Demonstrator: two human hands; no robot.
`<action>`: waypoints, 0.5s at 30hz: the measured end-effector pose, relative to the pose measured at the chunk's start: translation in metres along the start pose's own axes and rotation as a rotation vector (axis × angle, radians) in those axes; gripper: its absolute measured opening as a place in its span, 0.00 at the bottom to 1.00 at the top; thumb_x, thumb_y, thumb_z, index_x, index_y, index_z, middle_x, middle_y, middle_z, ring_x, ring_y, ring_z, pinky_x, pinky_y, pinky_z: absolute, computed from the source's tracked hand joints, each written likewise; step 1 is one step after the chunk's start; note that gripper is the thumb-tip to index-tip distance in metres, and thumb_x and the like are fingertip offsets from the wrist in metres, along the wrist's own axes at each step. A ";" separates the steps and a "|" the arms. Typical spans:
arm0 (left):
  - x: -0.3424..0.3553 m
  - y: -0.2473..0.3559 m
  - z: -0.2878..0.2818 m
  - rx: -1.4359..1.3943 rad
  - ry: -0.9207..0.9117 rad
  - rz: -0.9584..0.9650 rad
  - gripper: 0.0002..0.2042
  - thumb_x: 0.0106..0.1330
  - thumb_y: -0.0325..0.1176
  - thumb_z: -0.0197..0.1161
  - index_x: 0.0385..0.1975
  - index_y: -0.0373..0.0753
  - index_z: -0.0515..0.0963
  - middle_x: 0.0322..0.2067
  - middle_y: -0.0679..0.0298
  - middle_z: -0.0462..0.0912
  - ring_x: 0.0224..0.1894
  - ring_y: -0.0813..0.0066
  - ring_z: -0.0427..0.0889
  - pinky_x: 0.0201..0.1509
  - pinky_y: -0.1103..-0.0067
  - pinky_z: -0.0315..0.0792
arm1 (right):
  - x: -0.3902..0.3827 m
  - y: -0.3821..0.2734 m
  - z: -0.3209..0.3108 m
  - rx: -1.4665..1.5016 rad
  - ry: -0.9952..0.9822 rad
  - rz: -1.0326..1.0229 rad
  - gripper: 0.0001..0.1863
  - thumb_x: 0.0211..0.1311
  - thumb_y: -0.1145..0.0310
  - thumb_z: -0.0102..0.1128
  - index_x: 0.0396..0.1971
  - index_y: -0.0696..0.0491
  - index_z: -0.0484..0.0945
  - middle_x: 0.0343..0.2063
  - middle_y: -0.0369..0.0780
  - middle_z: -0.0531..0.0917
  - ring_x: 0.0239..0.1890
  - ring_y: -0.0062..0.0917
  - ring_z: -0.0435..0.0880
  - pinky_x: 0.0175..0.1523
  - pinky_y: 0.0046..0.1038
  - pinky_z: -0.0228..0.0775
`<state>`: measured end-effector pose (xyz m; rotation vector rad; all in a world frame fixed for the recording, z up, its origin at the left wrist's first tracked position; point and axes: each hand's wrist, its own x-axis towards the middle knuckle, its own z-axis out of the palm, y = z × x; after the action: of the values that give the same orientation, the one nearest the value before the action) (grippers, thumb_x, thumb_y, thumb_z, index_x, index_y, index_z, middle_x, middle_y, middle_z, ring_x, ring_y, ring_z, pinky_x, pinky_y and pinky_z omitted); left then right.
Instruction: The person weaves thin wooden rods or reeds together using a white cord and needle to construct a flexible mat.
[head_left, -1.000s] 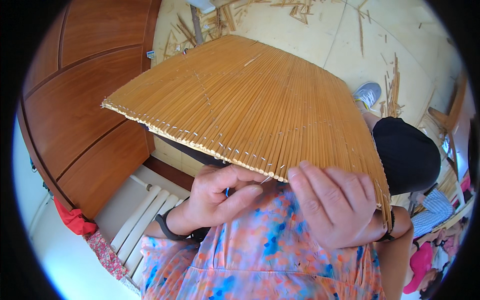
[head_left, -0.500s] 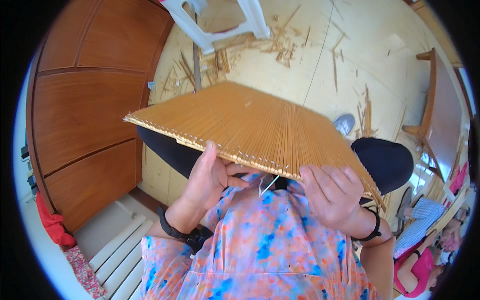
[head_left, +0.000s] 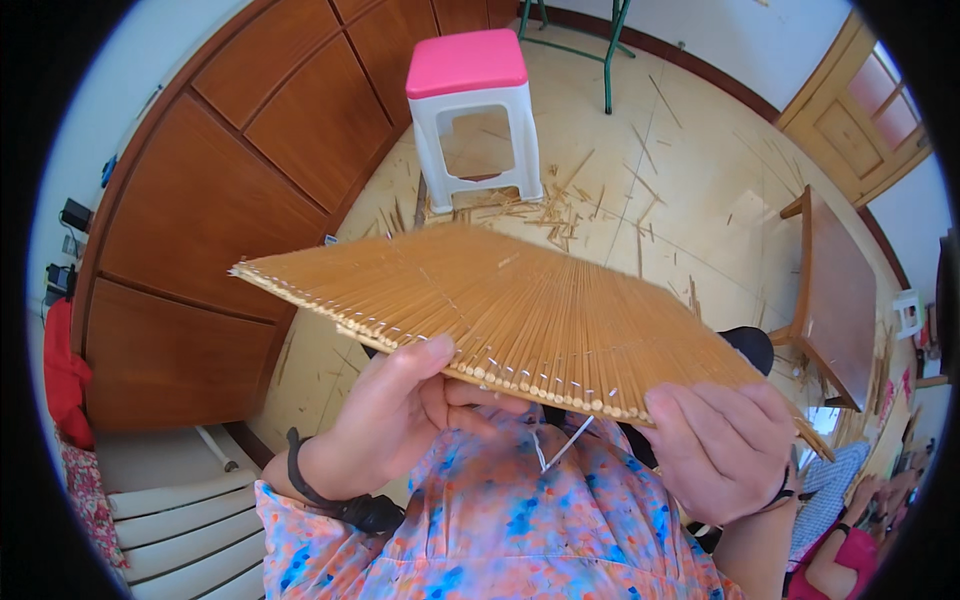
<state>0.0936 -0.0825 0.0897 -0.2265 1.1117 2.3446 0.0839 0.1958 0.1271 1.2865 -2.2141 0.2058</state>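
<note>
A tan mat (head_left: 540,320) of many thin parallel sticks lies tilted across my lap, its near edge dotted with short white stitches. My left hand (head_left: 400,405) grips that edge left of centre, thumb on top and fingers curled below. At the edge's right part, my right hand (head_left: 715,445) has its fingertips over the sticks. A white thread (head_left: 566,444) hangs below the edge between my hands, doubled back in a loop against my floral clothing. The underside of the mat is hidden.
Beyond stand a pink-topped white stool (head_left: 466,62), a green metal stand (head_left: 607,70) and a wooden table (head_left: 835,310). Loose sticks (head_left: 565,205) litter the floor. A wooden cabinet (head_left: 175,225) is left, above a white radiator (head_left: 180,520). Another person in pink (head_left: 840,565) is at lower right.
The view has tilted up toward the room, bringing stool and door in. My left hand moved from under the edge to clasping it. More white thread now hangs below the mat.
</note>
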 end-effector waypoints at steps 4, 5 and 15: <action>-0.033 0.002 0.022 0.096 -0.055 0.225 0.26 0.66 0.44 0.50 0.54 0.26 0.66 0.47 0.48 0.78 0.44 0.61 0.82 0.46 0.72 0.79 | 0.010 -0.037 -0.042 -0.101 -0.020 0.093 0.11 0.47 0.73 0.65 0.33 0.57 0.80 0.30 0.40 0.84 0.28 0.29 0.81 0.28 0.26 0.61; -0.037 -0.002 0.024 0.163 0.009 0.317 0.30 0.62 0.45 0.52 0.56 0.25 0.62 0.41 0.45 0.79 0.36 0.55 0.82 0.30 0.67 0.80 | 0.013 -0.045 -0.048 -0.153 -0.026 0.099 0.10 0.48 0.73 0.65 0.33 0.57 0.80 0.31 0.40 0.84 0.29 0.28 0.82 0.28 0.26 0.61; 0.086 0.004 -0.069 -0.045 -0.322 0.591 0.20 0.63 0.37 0.53 0.52 0.33 0.69 0.47 0.55 0.80 0.47 0.63 0.80 0.46 0.66 0.76 | 0.023 0.019 0.071 -0.378 0.309 -0.156 0.17 0.42 0.71 0.61 0.37 0.56 0.82 0.34 0.38 0.83 0.34 0.24 0.81 0.31 0.23 0.65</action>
<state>0.0139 -0.1035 0.0167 0.5185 1.0635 2.7762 0.0314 0.1607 0.0833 1.1246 -1.7784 -0.0696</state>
